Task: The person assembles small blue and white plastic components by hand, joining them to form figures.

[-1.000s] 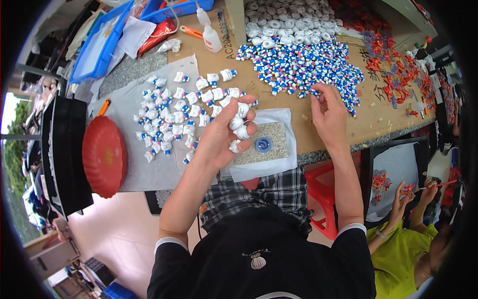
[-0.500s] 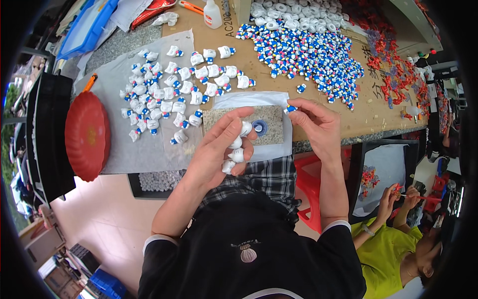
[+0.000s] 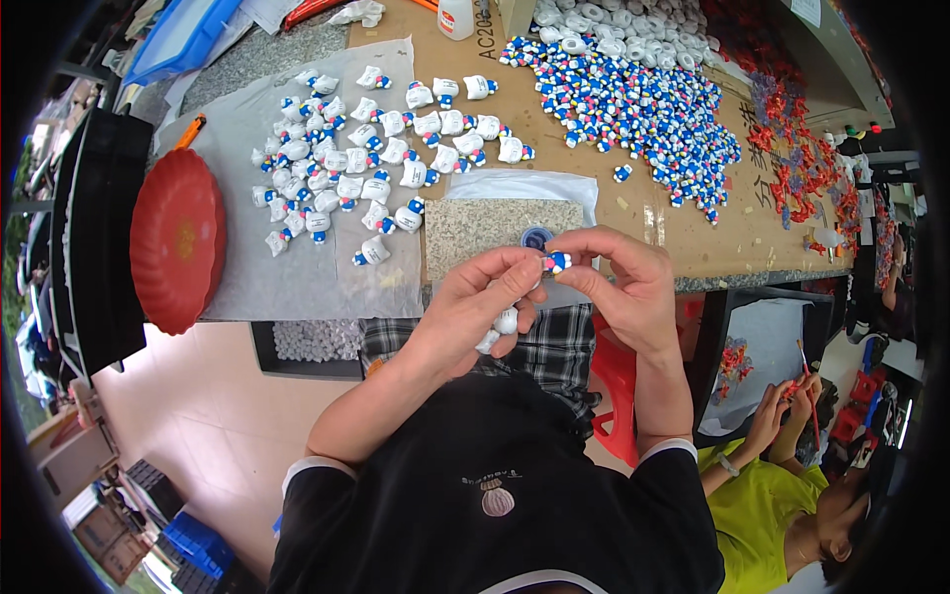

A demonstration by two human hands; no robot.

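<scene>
My left hand (image 3: 480,307) is closed around several small white cat-shaped figurine heads (image 3: 506,321), which show between its fingers. Between the thumb and fingers of my right hand (image 3: 628,297) is a small blue figurine body (image 3: 557,262) with a pink and white detail. Both hands meet here; my left thumb and forefinger touch or nearly touch the body's left end, and what they pinch is mostly hidden. Just behind the fingers, a small round blue dish (image 3: 536,238) sits on a speckled stone slab (image 3: 475,223). White paper (image 3: 524,184) lies under the slab.
Joined white-and-blue figurines (image 3: 336,163) cover grey paper on the left, near a red scalloped dish (image 3: 178,243). A heap of blue bodies (image 3: 643,124) and white rings (image 3: 618,30) fills the back right. A co-worker's hands (image 3: 782,411) hold a red piece at the right.
My right hand has brought the blue body left and down to my left hand, and the two now meet. The view has shifted slightly. The co-worker's stick has swung more upright.
</scene>
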